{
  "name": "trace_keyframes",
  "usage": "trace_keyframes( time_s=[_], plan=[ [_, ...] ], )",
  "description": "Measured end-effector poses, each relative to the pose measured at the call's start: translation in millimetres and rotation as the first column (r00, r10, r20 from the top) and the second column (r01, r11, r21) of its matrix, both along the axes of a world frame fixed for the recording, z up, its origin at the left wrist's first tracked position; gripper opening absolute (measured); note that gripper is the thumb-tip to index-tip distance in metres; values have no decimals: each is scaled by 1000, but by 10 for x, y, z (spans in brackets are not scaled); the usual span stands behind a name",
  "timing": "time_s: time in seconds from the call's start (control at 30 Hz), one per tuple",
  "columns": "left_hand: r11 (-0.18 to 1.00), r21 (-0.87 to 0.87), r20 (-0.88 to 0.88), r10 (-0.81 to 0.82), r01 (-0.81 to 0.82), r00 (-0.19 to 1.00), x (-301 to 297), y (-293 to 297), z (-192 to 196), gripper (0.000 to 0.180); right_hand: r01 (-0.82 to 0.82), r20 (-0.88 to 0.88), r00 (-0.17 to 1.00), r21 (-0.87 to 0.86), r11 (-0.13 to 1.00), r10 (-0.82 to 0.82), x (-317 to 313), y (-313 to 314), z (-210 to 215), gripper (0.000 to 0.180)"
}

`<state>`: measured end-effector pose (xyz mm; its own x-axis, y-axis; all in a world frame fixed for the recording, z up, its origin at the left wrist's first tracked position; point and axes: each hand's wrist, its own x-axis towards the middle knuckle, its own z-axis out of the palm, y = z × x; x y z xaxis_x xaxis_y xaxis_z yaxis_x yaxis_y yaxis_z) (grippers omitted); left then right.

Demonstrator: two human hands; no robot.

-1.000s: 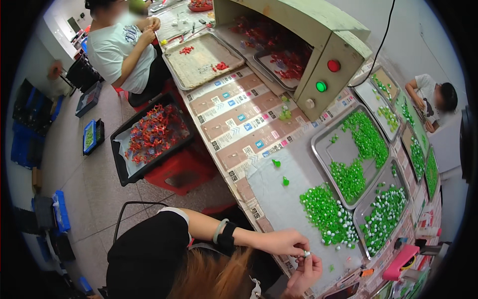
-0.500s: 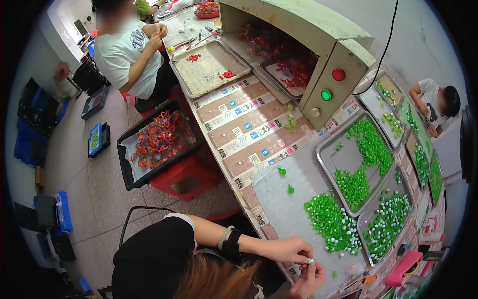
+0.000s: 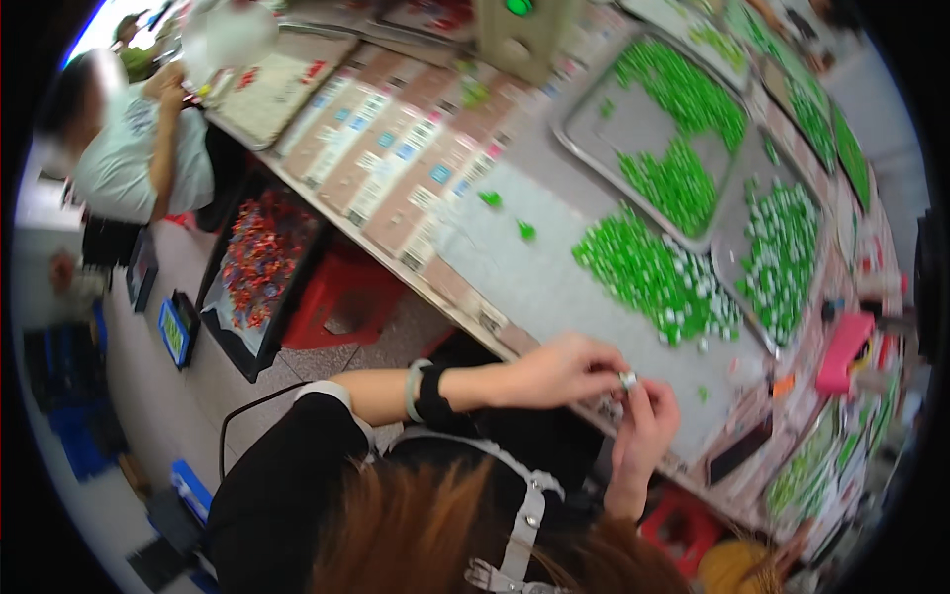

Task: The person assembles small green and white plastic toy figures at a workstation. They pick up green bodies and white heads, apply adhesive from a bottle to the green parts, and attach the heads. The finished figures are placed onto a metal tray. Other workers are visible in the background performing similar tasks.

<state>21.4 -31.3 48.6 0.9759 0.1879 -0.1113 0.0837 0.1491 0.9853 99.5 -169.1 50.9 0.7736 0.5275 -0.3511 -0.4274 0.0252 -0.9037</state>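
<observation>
My left hand (image 3: 572,370) and my right hand (image 3: 649,420) meet over the near edge of the table. Between their fingertips is a small white-and-green piece (image 3: 627,380), pinched from both sides; its exact shape is blurred. Beyond them, on a pale sheet (image 3: 539,272), lies a heap of small green pieces (image 3: 623,262), with white-and-green ones at its right side. Two loose green pieces (image 3: 526,230) sit apart on the sheet, left of the heap. A bracelet and a black band circle my left wrist.
Metal trays of green pieces (image 3: 569,139) and white-and-green pieces (image 3: 727,282) stand behind the heap. A pink object (image 3: 843,354) and a dark flat object (image 3: 740,450) lie at right. Left of the table, a black tray (image 3: 237,358) holds red pieces. A co-worker (image 3: 139,148) sits farther left.
The view has swung, so the table and trays appear higher and the machine is mostly cut off at the top. Both hands stay together, pinching the small piece.
</observation>
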Motion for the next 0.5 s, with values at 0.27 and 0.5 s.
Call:
trace_keyframes(
  time_s=[0.27, 0.5],
  plan=[
    [991, -72, -26, 107, -109, 994, 47, -113, 81, 17, -48, 38, 998, 84, 995, 45, 55, -51, 115, 9],
    [982, 24, 6, 186, -186, 983, -23, -153, 45, 13, -35, -22, 999, 192, 981, 41, 24, -54, 70, 18]
  ],
)
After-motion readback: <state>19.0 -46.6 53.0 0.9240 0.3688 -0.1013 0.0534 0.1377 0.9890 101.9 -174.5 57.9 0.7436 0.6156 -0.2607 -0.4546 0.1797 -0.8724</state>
